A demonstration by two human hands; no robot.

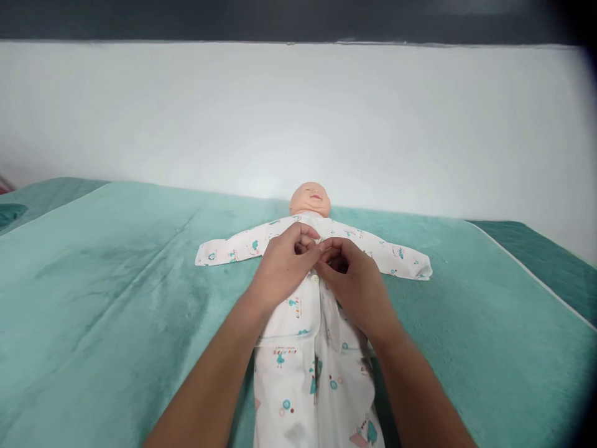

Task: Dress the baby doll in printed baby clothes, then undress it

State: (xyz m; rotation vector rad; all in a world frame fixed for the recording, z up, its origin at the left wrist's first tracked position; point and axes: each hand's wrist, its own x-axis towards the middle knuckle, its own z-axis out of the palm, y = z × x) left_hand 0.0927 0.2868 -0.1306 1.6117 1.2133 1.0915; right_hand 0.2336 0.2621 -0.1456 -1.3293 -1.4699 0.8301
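Observation:
A baby doll [310, 198] lies on its back, dressed in a white printed top [291, 311] with long sleeves spread to both sides, and white printed trousers [289, 398]. Over the chest, my left hand [291, 255] pinches the front edge of the top. My right hand [352, 277] meets it there, fingertips pressed together on the same front opening. A small button [315, 279] shows just below my fingers. What lies exactly between the fingertips is hidden. Below the button the front edges of the top hang apart.
A green plush blanket [116, 298] covers the surface under the doll, with darker green cloth at the left and right edges. Behind it rises a white wall or panel [233, 118], with a dark band [280, 20] along the top.

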